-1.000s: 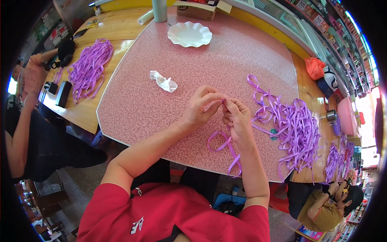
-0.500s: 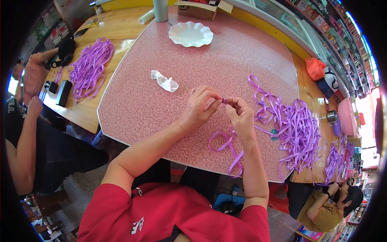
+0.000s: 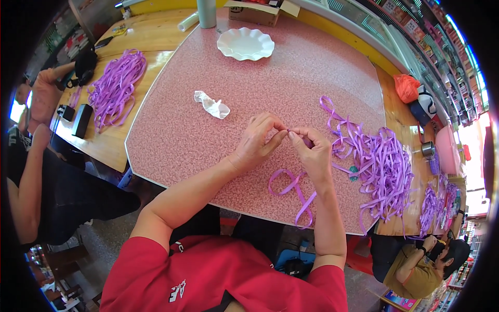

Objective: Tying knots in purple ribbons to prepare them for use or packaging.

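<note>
Above the middle of the pink speckled table [image 3: 176,140], my two hands meet fingertip to fingertip. My left hand [image 3: 259,139] pinches thumb against forefinger on a tiny purple bit of ribbon. Right beside it my right hand [image 3: 315,152] is closed too, thumb and forefinger on the same bit, its other fingers curled. The fingers hide most of what they grip. A loose purple ribbon [image 3: 295,183] lies in a loop below my right hand, partly under that forearm. Further right a big tangled heap of purple ribbon [image 3: 384,169] spreads over the table's edge area.
A crumpled white tissue [image 3: 212,105] lies left of my hands. Farther back stand a scalloped white plate [image 3: 246,44], a grey-green cylinder [image 3: 207,13] and a cardboard box [image 3: 253,15]. Another ribbon heap [image 3: 118,86] sits on the left wooden table. People sit at both sides.
My right hand has turned slightly, its fingers curling in more, and less of the purple bit shows between the fingertips. My left hand has barely moved.
</note>
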{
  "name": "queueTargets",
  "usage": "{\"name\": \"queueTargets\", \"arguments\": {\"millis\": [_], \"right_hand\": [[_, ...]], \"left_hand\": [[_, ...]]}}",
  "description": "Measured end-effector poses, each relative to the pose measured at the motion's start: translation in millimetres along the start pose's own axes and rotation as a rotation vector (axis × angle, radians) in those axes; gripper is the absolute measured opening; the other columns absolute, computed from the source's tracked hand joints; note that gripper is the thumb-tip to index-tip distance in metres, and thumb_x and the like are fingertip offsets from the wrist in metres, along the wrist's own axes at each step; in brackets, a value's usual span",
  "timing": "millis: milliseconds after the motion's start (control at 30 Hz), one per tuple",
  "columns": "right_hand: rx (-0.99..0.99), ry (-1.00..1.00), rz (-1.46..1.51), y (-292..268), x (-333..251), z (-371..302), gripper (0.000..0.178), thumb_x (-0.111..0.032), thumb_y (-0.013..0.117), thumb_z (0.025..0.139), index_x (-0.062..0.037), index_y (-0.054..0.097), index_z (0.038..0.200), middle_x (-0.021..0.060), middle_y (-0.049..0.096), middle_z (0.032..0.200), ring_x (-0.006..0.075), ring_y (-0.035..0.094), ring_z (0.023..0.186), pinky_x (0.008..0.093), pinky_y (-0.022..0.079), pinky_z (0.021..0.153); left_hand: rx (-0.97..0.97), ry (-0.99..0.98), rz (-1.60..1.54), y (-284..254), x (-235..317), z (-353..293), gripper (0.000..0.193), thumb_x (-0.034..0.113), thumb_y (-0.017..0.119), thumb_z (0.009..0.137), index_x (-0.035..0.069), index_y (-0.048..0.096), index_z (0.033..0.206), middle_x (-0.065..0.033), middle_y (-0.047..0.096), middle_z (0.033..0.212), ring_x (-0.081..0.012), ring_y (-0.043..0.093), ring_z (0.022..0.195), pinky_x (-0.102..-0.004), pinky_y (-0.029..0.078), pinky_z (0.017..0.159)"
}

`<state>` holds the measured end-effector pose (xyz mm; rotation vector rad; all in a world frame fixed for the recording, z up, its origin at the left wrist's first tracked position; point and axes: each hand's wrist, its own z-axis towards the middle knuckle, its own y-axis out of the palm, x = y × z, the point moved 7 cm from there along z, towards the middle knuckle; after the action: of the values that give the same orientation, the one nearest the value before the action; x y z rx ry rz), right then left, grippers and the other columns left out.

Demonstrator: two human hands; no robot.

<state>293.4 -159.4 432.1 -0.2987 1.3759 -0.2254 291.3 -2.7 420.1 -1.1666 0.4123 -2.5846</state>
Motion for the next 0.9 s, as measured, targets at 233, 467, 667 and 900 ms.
{"name": "queueTargets", "arguments": {"millis": [233, 467, 667, 900], "right_hand": [[-0.008, -0.234, -0.126, 1, -3, 3, 0.01, -0.003, 0.072, 0.087, -0.0012, 0.072, 0.097, -0.0049, 0.06, 0.08, 0.001, 0.047, 0.065, 0.0186, 0.037, 0.055], [-0.03, -0.056, -0.079, 3, 5, 1, 0.01, -0.003, 0.07, 0.088, 0.0006, 0.071, 0.097, -0.0012, 0.064, 0.084, 0.0026, 0.055, 0.071, 0.0178, 0.043, 0.061], [-0.007, -0.097, -0.202, -3, -7, -3, 0.014, -0.005, 0.072, 0.087, -0.0016, 0.073, 0.1, 0.0015, 0.067, 0.084, 0.005, 0.057, 0.072, 0.0211, 0.045, 0.062], [-0.033, -0.167, -0.28, -7, -23, -11, 0.016, -0.009, 0.074, 0.084, -0.0044, 0.075, 0.1, 0.0107, 0.072, 0.09, 0.0154, 0.067, 0.078, 0.0271, 0.05, 0.067]], "left_hand": [[0.01, -0.014, -0.025, 1, 0, 1, 0.013, 0.01, 0.069, 0.086, 0.005, 0.059, 0.093, -0.0088, 0.061, 0.092, -0.0272, 0.059, 0.091, -0.04, 0.041, 0.085], [-0.026, -0.028, -0.016, 1, 1, 0, 0.011, 0.012, 0.067, 0.088, 0.005, 0.059, 0.093, -0.0093, 0.059, 0.089, -0.0283, 0.058, 0.087, -0.0396, 0.041, 0.082], [-0.105, -0.125, -0.092, 8, -4, -5, 0.014, 0.015, 0.066, 0.092, 0.003, 0.06, 0.098, -0.0124, 0.061, 0.094, -0.0298, 0.059, 0.091, -0.0395, 0.045, 0.083], [-0.174, -0.222, -0.281, 21, -15, -11, 0.018, 0.019, 0.061, 0.097, 0.002, 0.059, 0.1, -0.0076, 0.06, 0.089, -0.0169, 0.057, 0.085, -0.032, 0.046, 0.075]]}}
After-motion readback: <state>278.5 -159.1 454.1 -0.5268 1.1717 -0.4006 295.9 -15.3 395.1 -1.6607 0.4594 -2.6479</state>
